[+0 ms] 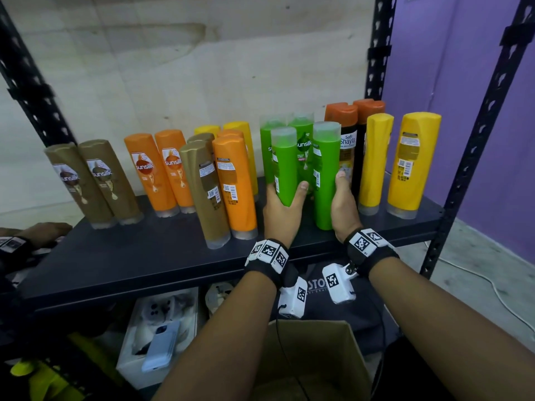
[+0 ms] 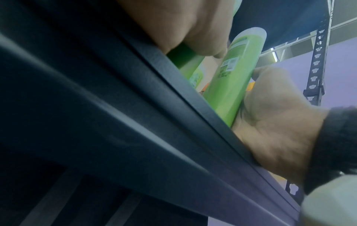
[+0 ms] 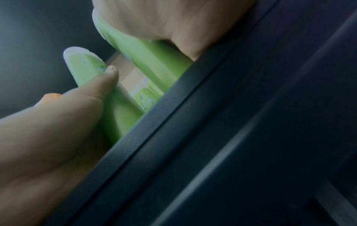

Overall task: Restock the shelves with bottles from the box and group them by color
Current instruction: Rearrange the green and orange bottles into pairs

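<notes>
Both hands reach over the dark shelf, each holding an upright green bottle. My left hand grips the left green bottle around its base, thumb on the front. My right hand grips the right green bottle from its right side; that bottle's base is on the shelf. Two more green bottles stand just behind. In the left wrist view the left hand holds its bottle beside the right-hand bottle. The right wrist view shows the right hand on its bottle.
Brown bottles, orange bottles, a brown and orange pair stand left; black orange-capped bottles and yellow bottles stand right. An open cardboard box sits below. Another person's hand rests at the shelf's left edge.
</notes>
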`<state>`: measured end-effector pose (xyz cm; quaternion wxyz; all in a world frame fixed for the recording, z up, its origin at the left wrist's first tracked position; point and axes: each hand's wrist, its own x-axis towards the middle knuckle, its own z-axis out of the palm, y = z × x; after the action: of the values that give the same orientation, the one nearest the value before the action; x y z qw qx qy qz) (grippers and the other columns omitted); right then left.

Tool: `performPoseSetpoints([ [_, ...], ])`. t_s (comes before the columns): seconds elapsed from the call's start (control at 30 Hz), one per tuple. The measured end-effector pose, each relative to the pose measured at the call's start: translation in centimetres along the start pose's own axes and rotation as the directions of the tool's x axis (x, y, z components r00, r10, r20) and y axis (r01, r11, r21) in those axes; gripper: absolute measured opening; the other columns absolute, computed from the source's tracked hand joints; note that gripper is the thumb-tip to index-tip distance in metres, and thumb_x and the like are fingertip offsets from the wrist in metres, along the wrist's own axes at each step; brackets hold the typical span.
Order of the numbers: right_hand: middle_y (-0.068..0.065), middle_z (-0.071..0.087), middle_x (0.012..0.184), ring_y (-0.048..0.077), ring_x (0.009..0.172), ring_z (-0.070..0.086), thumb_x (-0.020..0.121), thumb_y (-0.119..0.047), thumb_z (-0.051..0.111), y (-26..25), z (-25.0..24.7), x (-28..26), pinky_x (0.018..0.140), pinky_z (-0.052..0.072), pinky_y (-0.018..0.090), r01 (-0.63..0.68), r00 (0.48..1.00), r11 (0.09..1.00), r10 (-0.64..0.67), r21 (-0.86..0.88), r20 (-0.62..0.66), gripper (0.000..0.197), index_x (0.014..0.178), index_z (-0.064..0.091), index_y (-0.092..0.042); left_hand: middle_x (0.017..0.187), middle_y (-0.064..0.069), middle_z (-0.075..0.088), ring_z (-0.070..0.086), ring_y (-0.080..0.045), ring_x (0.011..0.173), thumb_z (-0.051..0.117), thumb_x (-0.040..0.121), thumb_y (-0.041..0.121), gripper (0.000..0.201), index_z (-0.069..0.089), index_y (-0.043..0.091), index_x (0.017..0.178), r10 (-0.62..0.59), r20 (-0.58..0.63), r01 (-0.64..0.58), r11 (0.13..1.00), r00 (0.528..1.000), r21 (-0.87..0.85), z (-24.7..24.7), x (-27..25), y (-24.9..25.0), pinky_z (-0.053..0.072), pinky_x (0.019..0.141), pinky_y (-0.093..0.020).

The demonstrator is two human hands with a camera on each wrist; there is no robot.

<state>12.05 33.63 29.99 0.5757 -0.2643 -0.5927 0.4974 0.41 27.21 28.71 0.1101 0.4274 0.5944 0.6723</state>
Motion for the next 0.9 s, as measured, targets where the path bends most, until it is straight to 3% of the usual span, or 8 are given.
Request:
performPoseSetpoints([
  [0.07, 0.005, 0.065, 0.121, 0.017, 0.117, 0.058, 0.096, -0.064, 0.033, 0.0, -0.1, -0.2, 0.108, 0.042, 0.049, 0.062, 0.998, 0.993, -0.061, -0.103, 0.013, 0.048, 0.116, 0.060, -0.029, 0.103, 0.027, 0.066, 0.060, 0.021, 0.090, 0.066, 0.082, 0.071, 0.061, 0.054, 0.032, 0.127, -0.003, 0.006, 0.003, 1.000, 1.000, 0.010, -0.1, 0.0, 0.0, 0.045, 0.075, -0.003],
  [0.13, 0.000, 0.063, 0.107, 0.015, 0.103, 0.058, 0.094, -0.062, 0.036, -0.2, -0.1, -0.6, 0.093, 0.045, 0.040, 0.111, 0.994, 0.977, -0.111, -0.184, 0.006, 0.050, 0.114, 0.058, -0.021, 0.102, 0.026, 0.066, 0.060, 0.021, 0.089, 0.066, 0.083, 0.069, 0.059, 0.054, 0.030, 0.126, -0.005, 0.013, 0.005, 1.000, 1.000, 0.017, -0.2, 0.0, -0.1, 0.046, 0.074, -0.004],
  [0.37, 0.009, 0.060, 0.111, 0.022, 0.106, 0.054, 0.093, -0.054, 0.043, -0.9, -0.1, -1.4, 0.096, 0.043, 0.040, 0.189, 0.982, 0.944, -0.188, -0.270, 0.030, 0.050, 0.108, 0.059, -0.009, 0.100, 0.026, 0.063, 0.057, 0.026, 0.085, 0.068, 0.088, 0.060, 0.062, 0.049, 0.023, 0.134, -0.004, -0.024, 0.004, 1.000, 1.000, 0.026, -0.2, -0.4, 0.0, 0.041, 0.067, 0.003],
  [0.53, -0.014, 0.066, 0.108, 0.006, 0.103, 0.060, 0.091, -0.058, 0.049, -0.5, -0.3, -1.4, 0.092, 0.045, 0.033, 0.115, 0.993, 0.964, -0.119, -0.239, -0.005, 0.048, 0.121, 0.056, -0.021, 0.102, 0.027, 0.060, 0.056, 0.028, 0.085, 0.070, 0.089, 0.057, 0.061, 0.043, 0.025, 0.133, -0.002, -0.020, 0.003, 1.000, 1.000, 0.017, -0.4, -0.6, 0.5, 0.040, 0.067, 0.003],
  [0.67, -0.028, 0.065, 0.096, -0.003, 0.091, 0.060, 0.093, -0.058, 0.049, -0.4, -0.3, -1.3, 0.083, 0.046, 0.030, 0.090, 0.996, 0.966, -0.090, -0.242, 0.012, 0.042, 0.120, 0.053, -0.025, 0.103, 0.020, 0.062, 0.063, 0.016, 0.084, 0.074, 0.088, 0.052, 0.057, 0.034, 0.030, 0.121, 0.002, -0.026, -0.002, 1.000, 1.000, -0.004, -0.4, -0.8, 0.8, 0.043, 0.064, -0.001],
  [0.73, -0.026, 0.065, 0.097, -0.002, 0.090, 0.060, 0.095, -0.059, 0.045, -0.6, -0.3, -1.3, 0.081, 0.045, 0.029, 0.095, 0.995, 0.965, -0.093, -0.244, 0.018, 0.037, 0.115, 0.054, -0.029, 0.099, 0.018, 0.063, 0.062, 0.018, 0.081, 0.074, 0.087, 0.054, 0.056, 0.035, 0.027, 0.118, -0.007, -0.029, 0.007, 1.000, 1.000, -0.003, -0.4, -0.8, 0.7, 0.041, 0.062, 0.000],
  [0.8, -0.015, 0.066, 0.098, -0.001, 0.088, 0.061, 0.097, -0.065, 0.039, -0.7, -0.2, -1.4, 0.082, 0.046, 0.031, 0.099, 0.995, 0.959, -0.100, -0.264, 0.009, 0.032, 0.106, 0.055, -0.039, 0.097, 0.020, 0.063, 0.060, 0.021, 0.080, 0.073, 0.086, 0.056, 0.056, 0.037, 0.026, 0.117, -0.021, -0.031, 0.021, 1.000, 0.999, 0.001, -0.5, -0.8, 0.8, 0.040, 0.060, 0.001],
  [0.9, -0.008, 0.067, 0.098, -0.005, 0.084, 0.060, 0.099, -0.068, 0.034, -0.8, -0.2, -1.6, 0.084, 0.046, 0.034, 0.086, 0.996, 0.953, -0.090, -0.291, 0.000, 0.030, 0.099, 0.055, -0.048, 0.098, 0.022, 0.062, 0.059, 0.022, 0.081, 0.072, 0.086, 0.059, 0.056, 0.039, 0.027, 0.118, -0.032, -0.015, 0.031, 1.000, 0.999, -0.001, -0.5, -0.8, 0.7, 0.040, 0.061, 0.002],
])
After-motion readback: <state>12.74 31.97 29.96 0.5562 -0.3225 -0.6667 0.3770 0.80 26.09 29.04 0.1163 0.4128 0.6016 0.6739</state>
